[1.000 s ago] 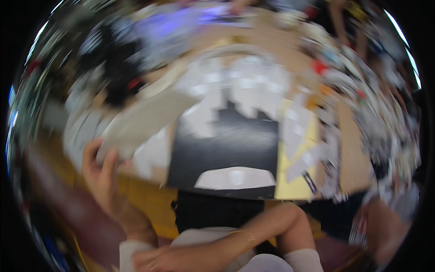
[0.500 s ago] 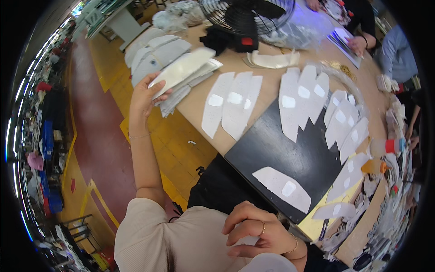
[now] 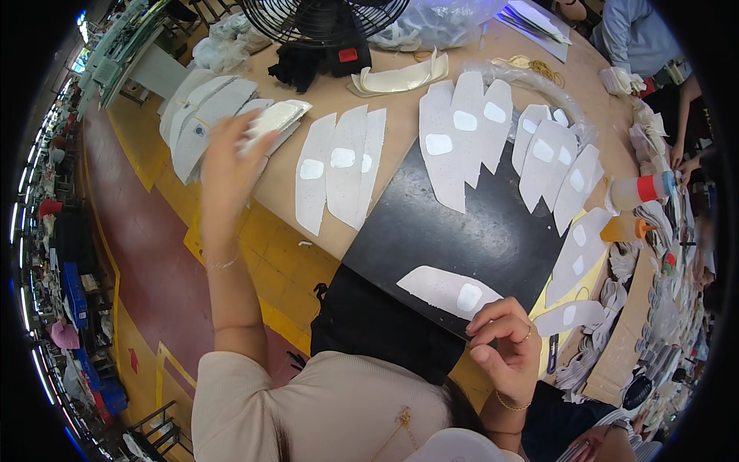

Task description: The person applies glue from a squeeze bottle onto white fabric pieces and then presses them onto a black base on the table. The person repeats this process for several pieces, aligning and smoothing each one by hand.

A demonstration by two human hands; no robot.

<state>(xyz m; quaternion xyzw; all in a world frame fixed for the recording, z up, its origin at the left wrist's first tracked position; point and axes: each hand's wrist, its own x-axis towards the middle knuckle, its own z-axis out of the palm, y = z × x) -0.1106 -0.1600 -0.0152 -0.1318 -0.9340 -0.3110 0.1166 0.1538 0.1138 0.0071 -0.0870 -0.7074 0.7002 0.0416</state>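
Note:
My left hand (image 3: 231, 165), smeared by motion, is at a stack of pale stiff cut panels (image 3: 279, 117) on the table's left edge. Its thumb stands apart from the fingers, but I cannot tell whether it holds a panel. At the near edge of a black mat (image 3: 462, 239), my right hand (image 3: 504, 343) has loosely curled fingers, with a gap at the thumb and nothing visible between them. Beside those fingertips lies a single pale panel (image 3: 427, 286) bearing a white patch (image 3: 469, 296).
Rows of patched panels (image 3: 342, 165) (image 3: 454, 142) (image 3: 554, 162) spread over the table and mat. A black fan (image 3: 323, 19) stands at the back. Bottles with red (image 3: 643, 189) and orange (image 3: 627, 229) parts are at right. Another person's hand (image 3: 593, 440) shows at lower right.
My right hand has moved from in front of my chest up to the mat's near edge. My left hand has shifted over the stack and blurred. The view has turned, sliding the table leftward.

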